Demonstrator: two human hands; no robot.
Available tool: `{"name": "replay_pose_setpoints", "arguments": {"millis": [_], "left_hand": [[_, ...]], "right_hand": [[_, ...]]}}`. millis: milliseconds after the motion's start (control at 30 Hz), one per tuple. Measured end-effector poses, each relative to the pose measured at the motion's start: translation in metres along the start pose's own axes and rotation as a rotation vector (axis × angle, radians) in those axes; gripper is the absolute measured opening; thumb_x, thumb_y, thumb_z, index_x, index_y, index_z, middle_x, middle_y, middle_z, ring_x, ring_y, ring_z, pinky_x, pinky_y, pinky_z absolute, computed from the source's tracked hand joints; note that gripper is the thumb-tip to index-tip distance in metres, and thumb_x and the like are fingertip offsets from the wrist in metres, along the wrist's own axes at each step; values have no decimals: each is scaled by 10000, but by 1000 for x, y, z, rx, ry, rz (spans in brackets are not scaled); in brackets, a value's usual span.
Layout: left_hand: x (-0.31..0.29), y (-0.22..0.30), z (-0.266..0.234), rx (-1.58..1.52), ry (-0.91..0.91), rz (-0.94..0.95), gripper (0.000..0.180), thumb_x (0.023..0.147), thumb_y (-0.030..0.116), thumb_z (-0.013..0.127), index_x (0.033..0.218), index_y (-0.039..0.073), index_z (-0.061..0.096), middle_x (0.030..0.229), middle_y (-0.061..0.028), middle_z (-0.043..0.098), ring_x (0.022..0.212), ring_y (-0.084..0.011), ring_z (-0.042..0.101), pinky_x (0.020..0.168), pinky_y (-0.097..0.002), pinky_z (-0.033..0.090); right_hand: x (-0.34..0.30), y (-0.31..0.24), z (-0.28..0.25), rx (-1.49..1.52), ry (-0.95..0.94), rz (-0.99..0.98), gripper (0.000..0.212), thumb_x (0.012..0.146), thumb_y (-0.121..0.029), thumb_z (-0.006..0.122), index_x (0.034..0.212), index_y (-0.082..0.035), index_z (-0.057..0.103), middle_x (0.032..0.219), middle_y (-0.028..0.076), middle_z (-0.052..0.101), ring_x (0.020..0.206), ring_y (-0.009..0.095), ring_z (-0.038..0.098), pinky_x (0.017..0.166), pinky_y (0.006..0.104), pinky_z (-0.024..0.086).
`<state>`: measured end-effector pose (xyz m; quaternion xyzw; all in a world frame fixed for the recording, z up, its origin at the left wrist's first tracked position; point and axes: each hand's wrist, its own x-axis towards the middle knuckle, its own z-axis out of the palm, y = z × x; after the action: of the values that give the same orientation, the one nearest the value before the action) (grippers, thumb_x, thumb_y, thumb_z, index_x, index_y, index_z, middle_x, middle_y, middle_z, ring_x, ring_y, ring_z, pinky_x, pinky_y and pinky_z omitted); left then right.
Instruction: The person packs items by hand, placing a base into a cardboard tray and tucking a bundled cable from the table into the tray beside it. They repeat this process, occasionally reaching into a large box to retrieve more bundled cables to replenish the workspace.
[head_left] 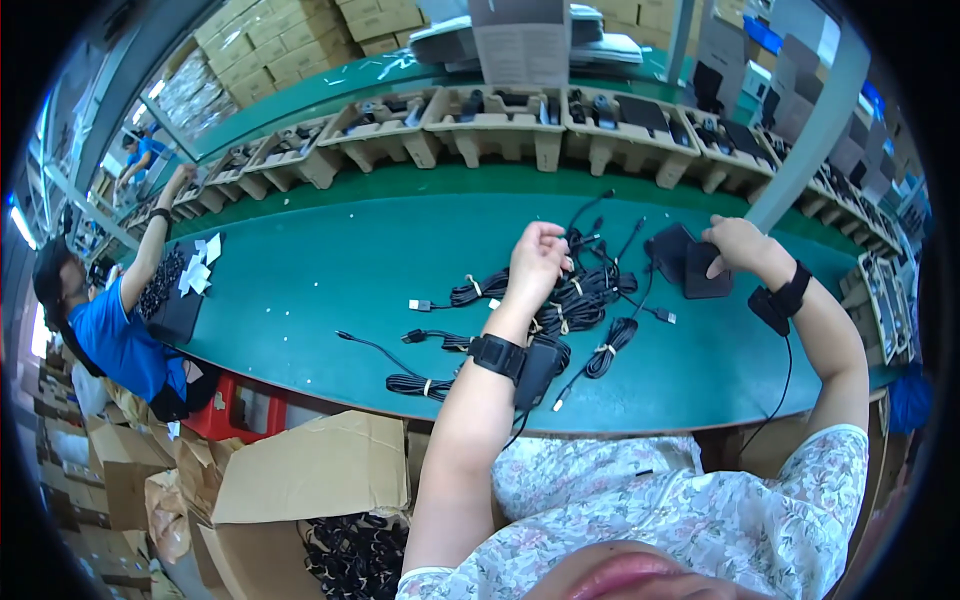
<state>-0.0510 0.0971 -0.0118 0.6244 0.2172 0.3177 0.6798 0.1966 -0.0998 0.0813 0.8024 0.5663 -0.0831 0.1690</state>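
Note:
My left hand point(540, 262) is at the near-left side of a pile of bundled black USB cables point(590, 290), its fingers curled in. Whether a cable is between those fingertips is hard to make out. Off to the right, my right hand point(738, 247) grips a flat black square box point(708, 272), thumb on its top. A second dark flat piece point(672, 250) lies against its left side. Around the pile are single tied cables, among them one bundle point(610, 348) near the front and another point(420, 386) to the left.
Moulded cardboard trays point(500, 135) with black devices line the far side of the green table point(300, 270). A grey post point(815, 130) rises at the right. A co-worker in blue point(120, 330) sits at the left. An open carton point(310, 470) of black cables stands below the front edge.

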Motion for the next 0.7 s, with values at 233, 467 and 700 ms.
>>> {"name": "replay_pose_setpoints", "arguments": {"millis": [233, 467, 700], "left_hand": [[-3, -4, -3, 84, 1, -21, 168, 843, 27, 513, 1009, 13, 496, 781, -40, 547, 596, -91, 565, 503, -200, 430], [-3, 0, 1, 129, 21, 9, 191, 835, 23, 518, 1019, -5, 476, 767, -46, 543, 584, -96, 565, 513, -217, 442], [0, -5, 3, 158, 73, 38, 243, 831, 20, 522, 1057, -9, 439, 748, -59, 543, 566, -108, 569, 520, -238, 457]], "right_hand": [[20, -41, -65, -157, 219, -47, 497, 684, -243, 721, 1041, -8, 469, 867, 213, 584, 842, 389, 551, 698, 446, 441], [91, -67, -106, 411, 783, -19, 404, 795, -172, 642, 1098, -15, 426, 788, 158, 583, 737, 273, 597, 619, 365, 462], [182, -71, -127, 949, 906, -178, 357, 863, -235, 571, 1047, 45, 448, 805, 155, 589, 707, 225, 587, 634, 342, 453]]}}
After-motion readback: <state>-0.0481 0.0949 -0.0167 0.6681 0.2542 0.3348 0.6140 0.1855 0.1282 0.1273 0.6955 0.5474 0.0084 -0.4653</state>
